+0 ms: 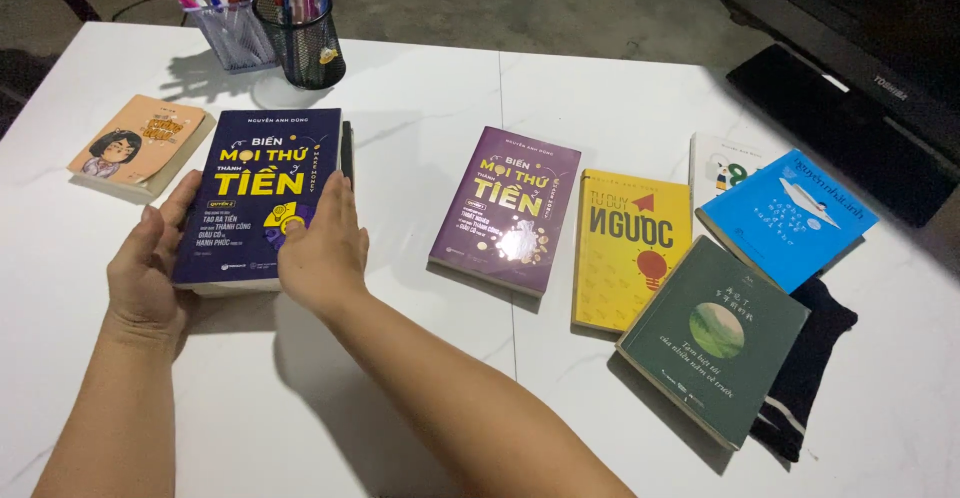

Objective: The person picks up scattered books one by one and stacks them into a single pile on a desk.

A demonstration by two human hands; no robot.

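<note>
both hands are laid flat and open against one dark blue book, with nothing clamped in either; the left hand is pressed along the book's left edge, fingers stretched up its side, while the right hand is laid palm-down over the lower right corner of the cover, fingers pointing up towards the far edge; the book is thus bracketed between the two palms rather than gripped, and no finger is seen curled under it.

the book's long axis is run away from the person, tilted slightly to the right at the top, so that its short near edge is met just above both wrists; it lies directly under and between the hands, the right hand resting on it and the left hand touching its flank, so neither can be called nearer; a thin black strip, perhaps a pen, is seen just beside the book's right edge above the right fingertips.

the white table bears the rest: a small orange book just to the left, well apart from a purple book, a yellow book, a green book and a light blue book to the right; two pen holders stand beyond.
</note>
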